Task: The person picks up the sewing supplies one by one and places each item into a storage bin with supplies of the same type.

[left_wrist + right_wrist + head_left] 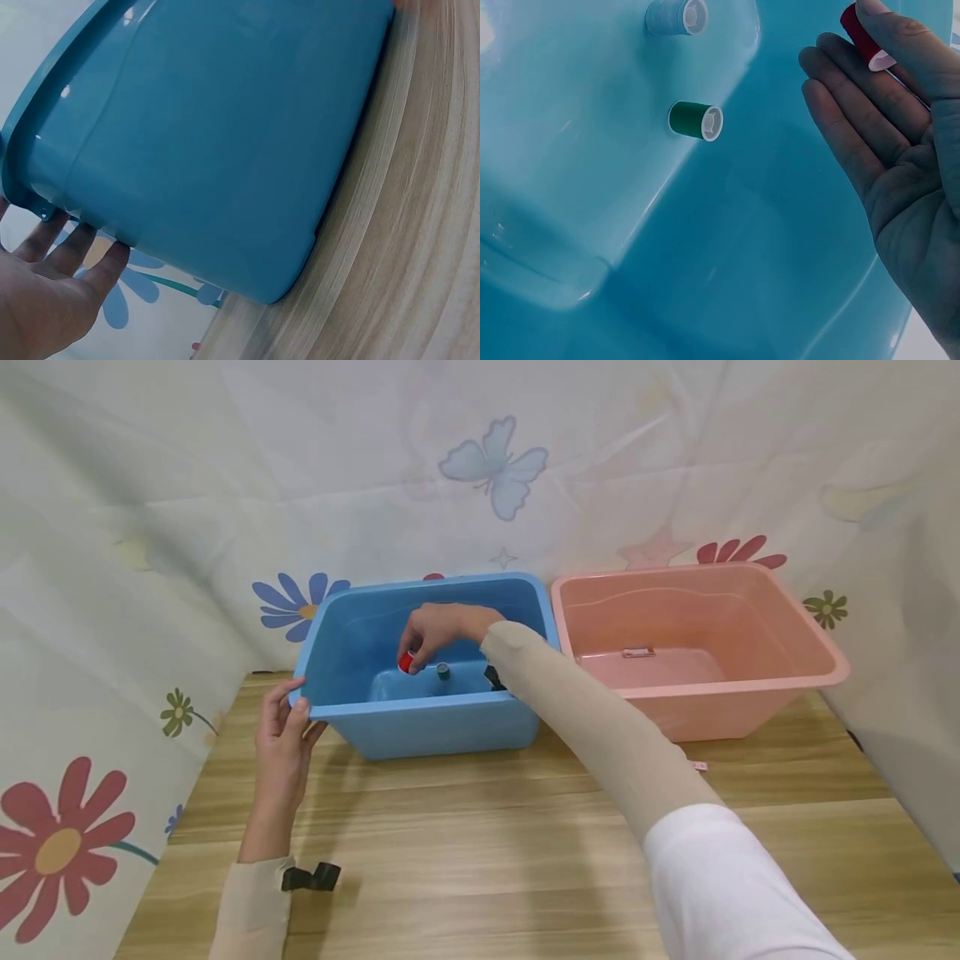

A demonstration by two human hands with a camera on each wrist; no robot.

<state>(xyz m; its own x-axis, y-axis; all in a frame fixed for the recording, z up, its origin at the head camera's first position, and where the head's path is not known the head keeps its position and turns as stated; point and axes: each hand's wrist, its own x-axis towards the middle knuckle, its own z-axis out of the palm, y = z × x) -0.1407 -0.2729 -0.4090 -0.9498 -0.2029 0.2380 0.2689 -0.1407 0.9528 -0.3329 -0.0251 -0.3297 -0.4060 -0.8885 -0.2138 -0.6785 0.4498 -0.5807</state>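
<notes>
My right hand (pixel 438 631) is inside the blue tub (pixel 442 727), pinching a red thread spool (pixel 406 662) between thumb and fingers, above the tub floor. In the right wrist view the red spool (pixel 866 37) shows its white end. Below it, a green thread spool (pixel 695 120) and a light blue thread spool (pixel 676 16) lie on the tub floor; the green spool (pixel 443 671) also shows in the head view. With my left hand (pixel 283 743) I grip the tub's rim at its front left corner, fingers beneath the edge in the left wrist view.
A pink tub (pixel 705 710) stands right beside the blue one, with a small flat item (pixel 638 652) on its floor. Another small pinkish piece (pixel 699 766) lies on the wooden table (pixel 450 843), partly behind my right arm. A patterned curtain (pixel 360 468) hangs behind.
</notes>
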